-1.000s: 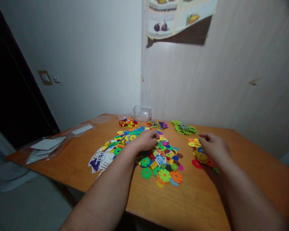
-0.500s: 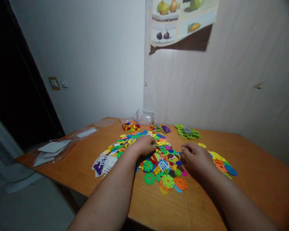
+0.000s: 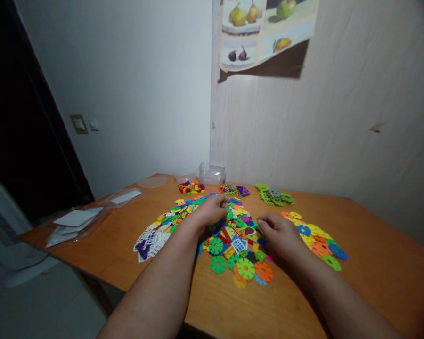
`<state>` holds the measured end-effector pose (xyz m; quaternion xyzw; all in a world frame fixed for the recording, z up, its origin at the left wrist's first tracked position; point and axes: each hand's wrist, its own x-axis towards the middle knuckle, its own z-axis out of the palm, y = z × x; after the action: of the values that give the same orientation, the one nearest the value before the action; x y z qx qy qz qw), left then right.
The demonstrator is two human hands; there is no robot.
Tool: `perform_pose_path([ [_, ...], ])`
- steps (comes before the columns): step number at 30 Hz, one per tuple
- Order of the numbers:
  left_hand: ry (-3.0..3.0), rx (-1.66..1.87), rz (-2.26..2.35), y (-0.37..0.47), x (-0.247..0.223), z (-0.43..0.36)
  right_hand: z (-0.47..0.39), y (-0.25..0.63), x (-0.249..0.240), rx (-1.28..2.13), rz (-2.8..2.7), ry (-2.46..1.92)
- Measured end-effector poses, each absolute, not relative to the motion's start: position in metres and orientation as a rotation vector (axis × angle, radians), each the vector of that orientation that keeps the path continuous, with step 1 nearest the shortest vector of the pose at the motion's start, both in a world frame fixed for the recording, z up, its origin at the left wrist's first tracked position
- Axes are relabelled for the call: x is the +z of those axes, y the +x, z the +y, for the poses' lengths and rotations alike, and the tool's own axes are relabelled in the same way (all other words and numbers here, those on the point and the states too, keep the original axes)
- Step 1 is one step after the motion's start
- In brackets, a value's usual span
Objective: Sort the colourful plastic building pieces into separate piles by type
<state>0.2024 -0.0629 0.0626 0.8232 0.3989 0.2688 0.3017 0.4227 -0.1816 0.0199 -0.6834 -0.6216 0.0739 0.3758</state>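
Note:
A mixed heap of colourful plastic toy pieces (image 3: pixel 238 223) spreads over the middle of the table. My left hand (image 3: pixel 215 209) is over the back of the heap, fingers bent down among the pieces; whatever is in them is too small to make out. At the heap's right edge, my right hand (image 3: pixel 280 231) has thumb and fingertips drawn together, with any held piece hidden. Notched plastic discs, among them a lime-green disc (image 3: pixel 246 268) and an orange disc (image 3: pixel 263 271), lie at the near side. A white window-shaped piece (image 3: pixel 239 245) rests on top.
Right of my right hand is a group of yellow, orange and blue discs (image 3: pixel 318 230). White lattice pieces (image 3: pixel 153 242) lie at left. Behind are small bricks (image 3: pixel 191 187), green gear pieces (image 3: pixel 275 195) and a clear container (image 3: pixel 212 174). Plastic bags (image 3: pixel 76 223) lie at the left edge.
My right hand has shifted left toward the heap, uncovering more of the discs on its right. My left hand has moved slightly over the back of the heap, its fingers reaching a little farther.

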Motion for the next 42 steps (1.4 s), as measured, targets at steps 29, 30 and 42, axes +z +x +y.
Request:
perform_pose_path([
  [29,2.392,0.530,1.220,0.179,0.079,-0.061,-0.192,0.529,0.026,0.066,-0.951,-2.250],
  [30,2.416,0.502,1.233,0.177,0.080,-0.061,-0.192,0.532,0.024,0.072,-0.956,-2.269],
  [42,2.344,0.191,1.275,0.171,0.085,-0.072,-0.185,0.492,0.032,-0.151,-1.125,-2.194],
])
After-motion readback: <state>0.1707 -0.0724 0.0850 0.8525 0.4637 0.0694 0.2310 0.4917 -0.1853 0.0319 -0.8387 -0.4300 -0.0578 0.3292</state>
